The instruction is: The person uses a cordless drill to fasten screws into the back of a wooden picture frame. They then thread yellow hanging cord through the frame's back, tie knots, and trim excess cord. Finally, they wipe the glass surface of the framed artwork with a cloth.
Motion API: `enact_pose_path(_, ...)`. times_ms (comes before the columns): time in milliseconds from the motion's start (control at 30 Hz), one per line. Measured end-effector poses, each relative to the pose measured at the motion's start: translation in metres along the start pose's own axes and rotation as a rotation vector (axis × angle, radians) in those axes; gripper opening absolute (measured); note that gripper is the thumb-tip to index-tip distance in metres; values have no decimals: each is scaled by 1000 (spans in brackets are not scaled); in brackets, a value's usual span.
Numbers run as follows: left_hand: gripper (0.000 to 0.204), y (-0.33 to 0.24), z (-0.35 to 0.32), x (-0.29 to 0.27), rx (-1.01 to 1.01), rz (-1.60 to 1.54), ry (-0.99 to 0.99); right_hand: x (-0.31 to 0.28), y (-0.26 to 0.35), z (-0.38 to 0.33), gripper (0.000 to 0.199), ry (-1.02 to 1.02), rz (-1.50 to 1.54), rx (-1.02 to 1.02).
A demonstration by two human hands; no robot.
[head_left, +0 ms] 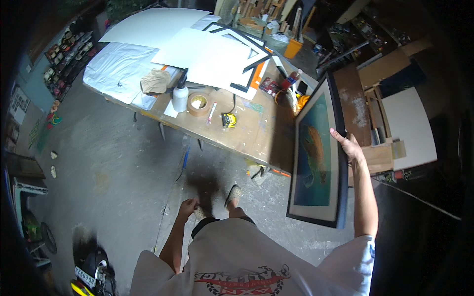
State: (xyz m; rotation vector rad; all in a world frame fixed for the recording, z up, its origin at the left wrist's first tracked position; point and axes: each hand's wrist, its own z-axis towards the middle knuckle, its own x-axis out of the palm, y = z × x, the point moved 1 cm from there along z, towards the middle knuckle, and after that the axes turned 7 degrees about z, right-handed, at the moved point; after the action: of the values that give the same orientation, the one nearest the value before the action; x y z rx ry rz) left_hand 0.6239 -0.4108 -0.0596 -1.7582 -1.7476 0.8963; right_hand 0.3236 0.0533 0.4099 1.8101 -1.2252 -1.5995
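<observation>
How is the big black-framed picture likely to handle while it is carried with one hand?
The framed picture probably stays stiff: its black frame looks rigid and straight. It is likely awkward and apt to swing or tip, since only the right hand grips one long edge while it hangs upright. If its front is glazed, which cannot be told, a knock against the workbench could break it.

A wooden workbench (256,133) carries white boards (217,54), a plastic sheet (116,66), a white bottle (180,97), a roll of tape (199,104), a pen (212,113) and a tape measure (228,120).
</observation>
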Motion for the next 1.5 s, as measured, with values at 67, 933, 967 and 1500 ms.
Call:
enact_pose_path(67,43,52,2,-10,-77,122,-2,-28,8,-14,106,190,153,154)
enact_pose_path(933,119,56,-113,112,-31,-747,272,55,6,-352,55,823,-90,-346)
enact_pose_path(967,122,46,-125,118,-140,-945,287,67,8,-358,54,880,-78,-338)
enact_pose_path(1500,83,49,-149,-155,388,-1402,-233,385,196,-316,56,1142,-338,-703)
